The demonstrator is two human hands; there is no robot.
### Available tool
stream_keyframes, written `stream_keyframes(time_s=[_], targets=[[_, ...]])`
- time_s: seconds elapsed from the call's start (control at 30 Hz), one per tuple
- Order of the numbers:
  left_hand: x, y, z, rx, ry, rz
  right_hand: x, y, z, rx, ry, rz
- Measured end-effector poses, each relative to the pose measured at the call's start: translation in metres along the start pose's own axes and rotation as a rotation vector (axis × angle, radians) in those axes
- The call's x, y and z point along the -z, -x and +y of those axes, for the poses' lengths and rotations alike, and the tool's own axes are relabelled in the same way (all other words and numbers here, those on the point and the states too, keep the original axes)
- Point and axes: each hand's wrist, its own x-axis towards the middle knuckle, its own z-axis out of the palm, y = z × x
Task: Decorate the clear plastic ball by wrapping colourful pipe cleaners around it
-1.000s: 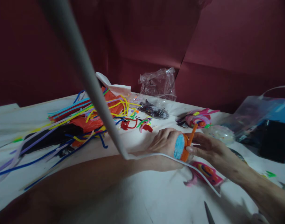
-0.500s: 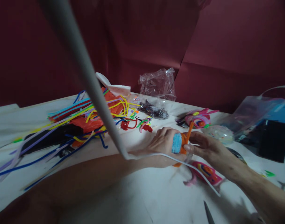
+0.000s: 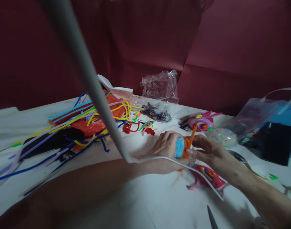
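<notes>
Orange strip (image 3: 192,136): since one second ago it has moved slightly to the left, together with my right grip (image 3: 208,151).
Right grip: closed on the orange strip, with the thumb pressed against it.
Left grip (image 3: 168,143): curled around the blue-and-orange piece (image 3: 179,147); most of its fingers are hidden from me.
Blue-and-orange piece: between my two hands, right of the middle of my view.
Table (image 3: 136,203): white, reaching back close to the wall, with soft shadows under my arms.
Left side of table: coloured stems (image 3: 71,122) lie crossed in a loose heap.
Far side: a clear plastic bag (image 3: 159,87) stands crumpled near the wall, behind a dark wrapped bundle (image 3: 159,114).
Right side: a pink ornament (image 3: 201,122) lies beyond my right hand, and near a clear pouch (image 3: 223,136) and a black rectangular object (image 3: 279,143).
Near edge: a pointed blade (image 3: 211,216).
Wall (image 3: 145,38): dark red, creased, dimly lit.
Pale rod (image 3: 88,73): crosses my view slantwise, blurred.
</notes>
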Motion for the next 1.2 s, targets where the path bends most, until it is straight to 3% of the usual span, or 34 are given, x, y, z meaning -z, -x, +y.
stream_keyframes(time_s=[0.23, 0.47, 0.7, 0.93, 1.2], targets=[[-0.002, 0.003, -0.001, -0.036, 0.007, 0.04, -0.001, 0.005, -0.005, -0.004, -0.024, -0.021], [-0.005, 0.002, 0.004, 0.072, 0.051, 0.117, -0.003, 0.004, -0.005, 0.037, 0.076, -0.023], [0.002, 0.0, 0.004, 0.125, 0.065, 0.051, 0.007, 0.009, 0.004, 0.161, 0.555, 0.164], [-0.006, -0.003, -0.006, 0.1, 0.046, 0.089, -0.005, 0.008, -0.009, 0.39, 0.994, 0.16], [-0.008, -0.006, -0.005, 0.095, 0.01, 0.106, -0.017, 0.012, -0.013, 0.453, 1.26, 0.104]])
